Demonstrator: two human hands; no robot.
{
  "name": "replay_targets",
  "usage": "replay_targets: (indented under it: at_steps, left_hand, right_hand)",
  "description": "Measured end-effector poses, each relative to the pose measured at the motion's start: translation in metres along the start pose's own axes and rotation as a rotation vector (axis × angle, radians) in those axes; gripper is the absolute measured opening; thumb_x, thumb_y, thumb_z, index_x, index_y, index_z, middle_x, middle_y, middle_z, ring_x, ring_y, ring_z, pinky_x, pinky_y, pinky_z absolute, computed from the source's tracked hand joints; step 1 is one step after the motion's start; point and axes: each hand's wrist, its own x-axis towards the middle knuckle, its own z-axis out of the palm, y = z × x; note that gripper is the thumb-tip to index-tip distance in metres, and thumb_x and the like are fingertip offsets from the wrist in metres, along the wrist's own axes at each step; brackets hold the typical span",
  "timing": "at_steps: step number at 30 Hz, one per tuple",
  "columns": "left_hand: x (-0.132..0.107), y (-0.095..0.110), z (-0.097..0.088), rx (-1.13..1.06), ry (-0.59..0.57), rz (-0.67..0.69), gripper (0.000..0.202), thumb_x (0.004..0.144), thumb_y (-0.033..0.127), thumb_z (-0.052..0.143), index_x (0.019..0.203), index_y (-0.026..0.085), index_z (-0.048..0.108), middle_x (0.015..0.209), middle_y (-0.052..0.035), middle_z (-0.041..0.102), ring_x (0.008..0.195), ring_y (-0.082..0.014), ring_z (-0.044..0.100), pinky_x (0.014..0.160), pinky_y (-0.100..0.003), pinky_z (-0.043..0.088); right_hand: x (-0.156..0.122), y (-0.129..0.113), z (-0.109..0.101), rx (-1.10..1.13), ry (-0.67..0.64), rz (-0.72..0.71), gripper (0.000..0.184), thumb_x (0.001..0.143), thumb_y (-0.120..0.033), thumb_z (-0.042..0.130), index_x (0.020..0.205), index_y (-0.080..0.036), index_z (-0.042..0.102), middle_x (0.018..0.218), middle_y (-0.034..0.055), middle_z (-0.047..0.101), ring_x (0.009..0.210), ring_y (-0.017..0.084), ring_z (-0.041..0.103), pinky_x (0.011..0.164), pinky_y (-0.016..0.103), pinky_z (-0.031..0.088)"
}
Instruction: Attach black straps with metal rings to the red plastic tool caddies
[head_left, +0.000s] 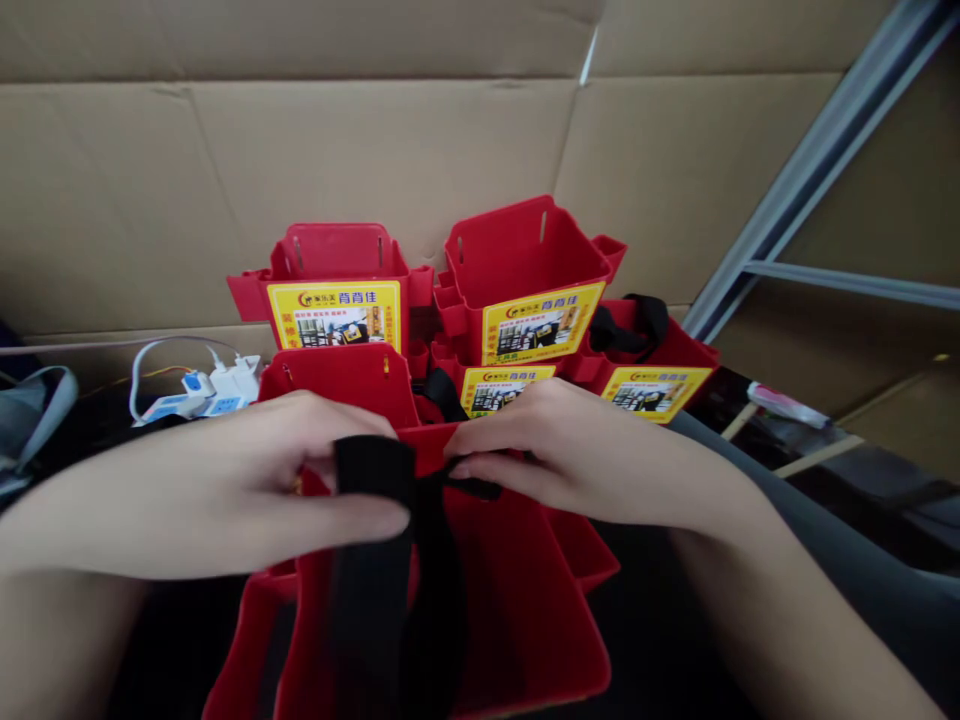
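Note:
A red plastic bin (517,600) lies in front of me with its open side toward the camera. A black strap (375,520) runs down over its near edge. My left hand (247,480) pinches the wide part of the strap against the bin's wall. My right hand (570,450) grips the strap's narrow end (472,487) at the bin's top rim. Both hands meet at the middle of the rim.
Behind stand more red bins with yellow labels: one at back left (334,290), one at back centre (525,270), lower ones (660,375) with a black strap. A white power strip with plugs (217,390) lies left. Cardboard walls the back; a metal frame (810,170) slants right.

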Motion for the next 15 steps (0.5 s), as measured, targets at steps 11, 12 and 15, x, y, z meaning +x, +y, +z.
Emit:
replay_targets:
  at_steps: [11,12,15]
  left_hand:
    - [0.025,0.022,0.033,0.046,0.009,-0.019,0.01,0.078,0.014,0.053,0.072,0.021,0.052,0.062,0.0062,0.056,0.051,-0.0073,0.048,0.044,-0.015,0.036]
    - [0.022,0.024,0.028,0.022,-0.064,0.014,0.011,0.078,0.012,0.053,0.072,0.022,0.053,0.064,0.0069,0.058,0.054,-0.0068,0.05,0.046,-0.015,0.038]
    - [0.011,0.028,0.019,-0.044,-0.298,0.196,0.016,0.078,0.012,0.055,0.069,0.025,0.058,0.063,0.0082,0.062,0.057,-0.0062,0.055,0.056,-0.013,0.044]
  right_hand:
    - [0.006,-0.007,0.004,-0.053,-0.02,0.167,0.014,0.08,-0.027,0.059,0.09,-0.02,0.066,0.081,-0.0001,0.067,0.068,0.012,0.06,0.06,0.02,0.039]
    - [0.004,-0.007,0.003,-0.054,-0.032,0.183,0.016,0.078,-0.028,0.062,0.092,-0.021,0.066,0.084,-0.0003,0.068,0.071,0.013,0.061,0.061,0.021,0.04]
    - [0.0,-0.005,0.002,-0.06,-0.069,0.196,0.023,0.073,-0.019,0.065,0.096,-0.023,0.066,0.086,-0.0019,0.068,0.073,0.013,0.062,0.062,0.02,0.041]
